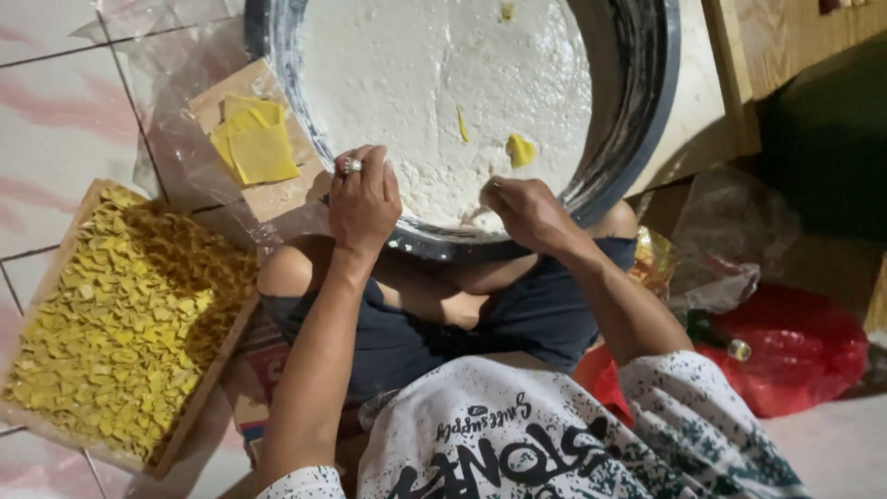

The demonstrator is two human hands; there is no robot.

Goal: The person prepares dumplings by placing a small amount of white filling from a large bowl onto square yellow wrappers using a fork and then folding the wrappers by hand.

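A wide round metal basin full of white flour stands in front of my crossed legs. My left hand, with a ring on one finger, is curled at the basin's near rim; what it holds is hidden. My right hand rests closed at the rim over the flour, fingers pinched on something I cannot make out. A folded yellow dough piece and a thin yellow strip lie on the flour.
A wooden tray heaped with several folded yellow dough pieces sits at my left on the tiled floor. A stack of flat yellow dough squares lies on a board under clear plastic. A red plastic bag and a bottle lie at right.
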